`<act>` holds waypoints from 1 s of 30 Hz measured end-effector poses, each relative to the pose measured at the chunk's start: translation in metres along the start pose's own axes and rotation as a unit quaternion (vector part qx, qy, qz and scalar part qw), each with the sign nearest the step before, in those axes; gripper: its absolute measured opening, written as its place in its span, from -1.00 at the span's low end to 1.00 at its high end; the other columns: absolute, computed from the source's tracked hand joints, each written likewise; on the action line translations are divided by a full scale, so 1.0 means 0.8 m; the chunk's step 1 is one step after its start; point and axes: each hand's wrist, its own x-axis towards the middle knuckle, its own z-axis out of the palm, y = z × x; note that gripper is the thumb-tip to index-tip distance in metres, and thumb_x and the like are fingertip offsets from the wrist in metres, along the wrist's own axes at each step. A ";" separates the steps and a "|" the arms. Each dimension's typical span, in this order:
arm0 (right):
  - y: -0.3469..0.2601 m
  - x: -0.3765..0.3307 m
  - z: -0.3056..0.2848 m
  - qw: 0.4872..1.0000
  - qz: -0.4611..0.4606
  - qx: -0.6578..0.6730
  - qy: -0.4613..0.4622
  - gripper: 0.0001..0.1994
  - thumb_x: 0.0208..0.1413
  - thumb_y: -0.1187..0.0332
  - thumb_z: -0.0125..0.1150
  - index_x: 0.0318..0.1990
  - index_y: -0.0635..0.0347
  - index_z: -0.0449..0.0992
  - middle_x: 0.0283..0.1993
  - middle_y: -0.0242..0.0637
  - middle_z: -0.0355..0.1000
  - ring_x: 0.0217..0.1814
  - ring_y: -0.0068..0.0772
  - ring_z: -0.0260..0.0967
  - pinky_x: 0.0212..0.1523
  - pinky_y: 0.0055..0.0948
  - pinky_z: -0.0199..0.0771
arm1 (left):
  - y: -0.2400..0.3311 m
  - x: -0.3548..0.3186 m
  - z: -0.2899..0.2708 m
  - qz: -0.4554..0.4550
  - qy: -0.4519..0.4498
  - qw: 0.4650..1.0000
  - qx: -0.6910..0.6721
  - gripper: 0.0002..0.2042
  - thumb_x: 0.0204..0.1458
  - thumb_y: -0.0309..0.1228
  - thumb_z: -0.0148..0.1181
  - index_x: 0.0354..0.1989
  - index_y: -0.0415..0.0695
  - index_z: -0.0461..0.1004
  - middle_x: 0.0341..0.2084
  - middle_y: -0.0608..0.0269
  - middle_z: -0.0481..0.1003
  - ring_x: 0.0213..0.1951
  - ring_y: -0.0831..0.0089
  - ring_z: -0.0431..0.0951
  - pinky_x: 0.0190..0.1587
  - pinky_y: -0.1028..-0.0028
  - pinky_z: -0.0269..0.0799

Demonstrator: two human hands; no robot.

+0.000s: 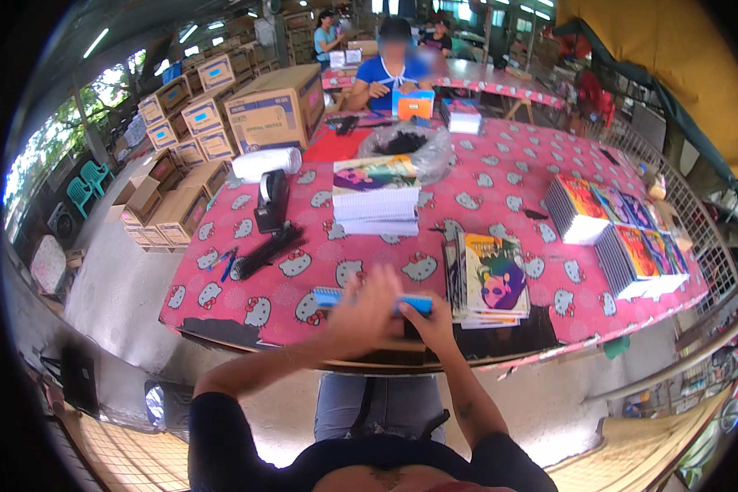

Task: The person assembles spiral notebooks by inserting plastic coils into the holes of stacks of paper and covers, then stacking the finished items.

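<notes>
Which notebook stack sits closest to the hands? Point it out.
The low stack with the colourful cartoon cover, just beside the right hand. The white-edged stack lies mid-table, and the rows stand far right.

Single head cam, wide fisheye, looking down and forward from the seated person. Table (500,176) fills centre, close; far worker at 12 o'clock, boxes (275,107) at 11.

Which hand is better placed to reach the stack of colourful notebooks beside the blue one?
Right hand: it lies nearer the stack of colourful notebooks; the left hand is farther off.
</notes>
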 end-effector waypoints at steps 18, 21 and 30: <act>0.013 0.005 -0.034 0.989 0.006 0.022 -0.147 -0.84 0.25 0.37 0.24 -0.17 0.31 0.60 -0.49 -0.36 0.45 -0.42 -0.65 0.22 -0.37 -0.44 0.35 | 0.004 0.032 0.007 -0.007 0.018 0.970 -0.242 -0.18 0.13 0.12 0.08 0.39 -0.32 0.18 0.43 -0.16 0.12 0.48 -0.02 0.06 0.44 -0.15 -0.18; 0.009 0.010 -0.027 0.989 -0.081 0.021 -0.121 -0.83 0.23 0.37 0.26 -0.20 0.32 0.56 -0.50 -0.26 0.44 -0.43 -0.61 0.24 -0.39 -0.42 0.34 | 0.039 -0.015 0.017 0.048 0.070 0.943 -0.322 -0.18 0.15 0.10 0.05 0.40 -0.35 0.13 0.45 -0.16 0.07 0.48 -0.02 0.04 0.43 -0.17 -0.16; -0.038 0.013 -0.078 0.989 0.011 0.058 -0.133 -0.76 0.24 0.47 0.26 0.03 0.31 0.60 -0.23 -0.36 0.60 -0.14 -0.63 0.47 -0.05 -0.57 0.50 | 0.006 0.034 -0.014 -0.065 0.109 0.905 -0.405 -0.54 0.21 -0.19 0.18 0.18 -0.22 0.40 0.04 -0.01 0.51 0.10 0.07 0.52 0.42 -0.17 -0.15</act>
